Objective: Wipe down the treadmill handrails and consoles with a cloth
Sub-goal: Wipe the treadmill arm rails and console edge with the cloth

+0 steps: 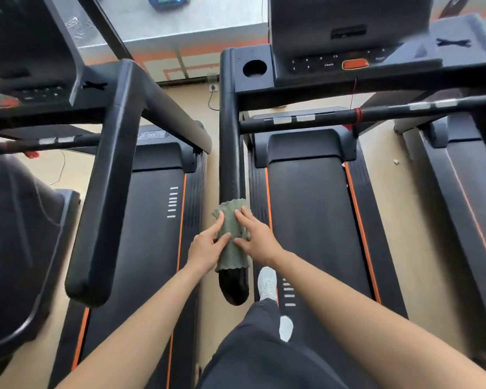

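Note:
A green cloth [230, 237] is draped over the near end of the black left handrail [229, 153] of the middle treadmill. My left hand [206, 245] presses the cloth from the left with straight fingers. From the other side my right hand [254, 235] lies on it, fingers spread flat. The rail's rounded tip [233, 287] sticks out below the cloth. Further up, the console [348, 63] shows a dark screen, button rows, a red stop button and a round cup hole.
A second treadmill's handrail [107, 178] and console [26, 66] stand to the left, a third machine's belt [466, 192] to the right. A front crossbar [348, 116] spans the middle treadmill. My white shoes [267, 284] stand on its belt [312, 214].

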{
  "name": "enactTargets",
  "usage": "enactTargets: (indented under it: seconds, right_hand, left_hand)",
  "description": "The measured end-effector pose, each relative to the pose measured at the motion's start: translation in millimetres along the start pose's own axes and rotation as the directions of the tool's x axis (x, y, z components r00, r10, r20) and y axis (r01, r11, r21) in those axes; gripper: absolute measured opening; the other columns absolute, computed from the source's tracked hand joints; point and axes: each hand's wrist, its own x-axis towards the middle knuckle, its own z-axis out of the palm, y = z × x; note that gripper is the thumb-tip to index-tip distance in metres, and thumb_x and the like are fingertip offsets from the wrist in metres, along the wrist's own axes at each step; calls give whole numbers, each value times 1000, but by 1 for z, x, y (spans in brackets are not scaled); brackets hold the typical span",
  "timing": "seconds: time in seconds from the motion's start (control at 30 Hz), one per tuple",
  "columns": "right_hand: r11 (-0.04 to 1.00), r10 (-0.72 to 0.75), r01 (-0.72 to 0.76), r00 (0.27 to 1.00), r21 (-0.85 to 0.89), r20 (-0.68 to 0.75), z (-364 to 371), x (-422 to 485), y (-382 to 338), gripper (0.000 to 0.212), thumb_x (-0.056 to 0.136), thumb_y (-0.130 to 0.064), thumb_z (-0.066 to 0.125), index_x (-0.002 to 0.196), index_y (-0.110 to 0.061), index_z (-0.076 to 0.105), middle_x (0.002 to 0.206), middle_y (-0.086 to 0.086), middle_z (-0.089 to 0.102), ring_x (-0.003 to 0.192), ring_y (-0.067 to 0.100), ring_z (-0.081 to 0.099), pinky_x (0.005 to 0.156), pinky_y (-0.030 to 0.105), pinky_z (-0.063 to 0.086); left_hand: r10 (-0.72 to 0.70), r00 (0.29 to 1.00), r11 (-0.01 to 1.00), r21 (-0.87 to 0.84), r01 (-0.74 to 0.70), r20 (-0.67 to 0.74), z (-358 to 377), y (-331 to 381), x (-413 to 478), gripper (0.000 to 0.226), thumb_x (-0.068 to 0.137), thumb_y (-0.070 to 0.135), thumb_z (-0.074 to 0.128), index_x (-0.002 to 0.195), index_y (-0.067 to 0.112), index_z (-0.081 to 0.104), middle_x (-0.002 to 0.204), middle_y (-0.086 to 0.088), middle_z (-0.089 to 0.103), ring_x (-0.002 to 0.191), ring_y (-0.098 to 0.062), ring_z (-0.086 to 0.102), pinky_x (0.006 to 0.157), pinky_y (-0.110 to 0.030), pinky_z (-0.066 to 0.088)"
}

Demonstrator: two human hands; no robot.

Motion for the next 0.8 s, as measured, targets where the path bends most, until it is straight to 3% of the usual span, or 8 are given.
enactTargets:
  seconds: [0.2, 0.4, 0.63, 0.7, 0.8]
  right_hand:
    - [999, -4, 4, 1000, -49, 0, -27, 45, -8, 79, 92, -17, 72, 159, -23, 29, 167, -6, 15, 151, 17, 25, 122, 34, 26]
    - [995, -30, 32, 999, -90, 18, -53, 103, -7, 83, 88, -17, 77, 157, -24, 32, 167, -9, 14, 151, 12, 24, 117, 40, 38]
    - [994, -78, 79, 997, -81, 16, -79, 153, -9, 82, 86, -15, 79, 155, -22, 37, 166, -11, 16, 151, 12, 22, 116, 43, 39]
    - [985, -107, 111, 994, -135, 33, -88, 167, -11, 81, 87, -18, 78, 156, -23, 35, 166, -10, 16, 151, 13, 23, 118, 43, 37]
    - [906, -181, 200, 980, -374, 86, -109, 192, -17, 79, 90, -30, 75, 157, -24, 33, 167, -7, 17, 152, 19, 25, 120, 42, 31]
  left_hand:
    - [-7, 998, 1000, 18, 8, -60, -9, 15, 44, 60, 97, 46, 64, 150, 50, 38, 105, -11, 73, 105, -35, 66, 90, -46, 54]
    - [11, 994, 999, -34, -15, -110, -18, 31, 90, 62, 95, 45, 67, 151, 43, 42, 127, -1, 70, 113, -21, 64, 87, -31, 48]
    - [-9, 993, 1000, -22, 6, -119, -28, 46, 136, 61, 94, 50, 66, 150, 46, 42, 118, -2, 74, 112, -26, 65, 94, -43, 52]
    - [-7, 992, 1000, -19, 4, -126, -31, 53, 149, 61, 94, 49, 66, 150, 45, 42, 121, -1, 73, 114, -26, 65, 94, -43, 52]
    - [-26, 989, 1000, -16, 24, -143, -36, 65, 169, 61, 94, 50, 66, 150, 43, 43, 124, -3, 71, 117, -26, 64, 94, -42, 52]
